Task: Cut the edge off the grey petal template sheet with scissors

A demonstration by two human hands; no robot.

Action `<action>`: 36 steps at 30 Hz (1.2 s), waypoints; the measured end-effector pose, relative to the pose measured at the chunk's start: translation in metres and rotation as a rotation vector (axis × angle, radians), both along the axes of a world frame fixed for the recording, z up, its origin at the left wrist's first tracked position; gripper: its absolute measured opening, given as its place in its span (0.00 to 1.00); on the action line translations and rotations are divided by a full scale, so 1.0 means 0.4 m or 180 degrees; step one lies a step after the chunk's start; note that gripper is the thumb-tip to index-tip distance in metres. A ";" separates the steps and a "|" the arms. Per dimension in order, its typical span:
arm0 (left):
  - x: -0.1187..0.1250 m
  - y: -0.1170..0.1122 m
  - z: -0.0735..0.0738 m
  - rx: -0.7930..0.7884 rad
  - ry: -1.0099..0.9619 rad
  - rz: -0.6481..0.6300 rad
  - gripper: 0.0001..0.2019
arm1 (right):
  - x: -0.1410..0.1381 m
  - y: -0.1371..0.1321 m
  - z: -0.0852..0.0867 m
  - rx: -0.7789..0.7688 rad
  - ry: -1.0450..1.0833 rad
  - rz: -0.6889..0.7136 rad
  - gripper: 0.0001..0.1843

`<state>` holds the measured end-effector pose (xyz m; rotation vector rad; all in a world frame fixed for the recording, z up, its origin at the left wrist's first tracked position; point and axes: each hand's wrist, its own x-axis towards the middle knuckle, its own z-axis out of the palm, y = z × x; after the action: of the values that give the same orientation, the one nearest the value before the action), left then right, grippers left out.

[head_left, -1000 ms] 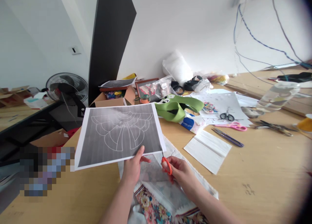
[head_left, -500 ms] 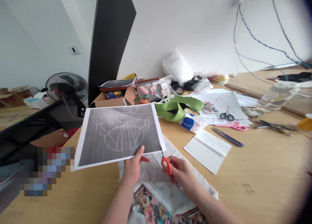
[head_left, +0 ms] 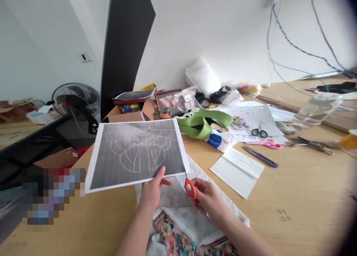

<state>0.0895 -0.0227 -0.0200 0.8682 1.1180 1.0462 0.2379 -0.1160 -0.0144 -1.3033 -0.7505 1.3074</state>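
My left hand (head_left: 154, 189) grips the lower edge of a printed paper sheet (head_left: 139, 148), thumb on top and fingers underneath. The print is a white line pattern of fanned, scalloped shapes on dark grey, with a white margin. In my right hand (head_left: 205, 193) is a pair of orange-handled scissors (head_left: 192, 189), its blades at the sheet's lower right corner. How far the blades are apart is too small to tell. Below both hands lies a whitish cloth (head_left: 195, 222) with a floral fabric piece (head_left: 174, 235).
On the table right of my hands lie a white folded sheet (head_left: 237, 172), thread snips (head_left: 260, 156), pink scissors (head_left: 269, 143) and black scissors (head_left: 259, 132). Behind the print are a green strap (head_left: 200, 128), a cardboard box (head_left: 125, 116) and a water bottle (head_left: 318, 109) farther right.
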 end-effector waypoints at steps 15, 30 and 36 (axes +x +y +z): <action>0.006 -0.002 0.012 0.0010 -0.0241 0.0159 0.17 | 0.000 0.001 -0.007 0.0031 -0.0059 -0.0013 0.27; 0.006 -0.004 0.012 -0.0067 -0.0143 0.0133 0.17 | -0.001 -0.001 0.002 -0.0011 -0.0040 -0.0007 0.25; 0.009 -0.006 0.017 -0.0054 -0.0107 0.0152 0.18 | 0.001 -0.002 0.000 0.0015 -0.0105 -0.0008 0.25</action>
<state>0.0933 -0.0250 -0.0131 0.8110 1.1227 1.0855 0.2382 -0.1167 -0.0143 -1.3245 -0.7741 1.2842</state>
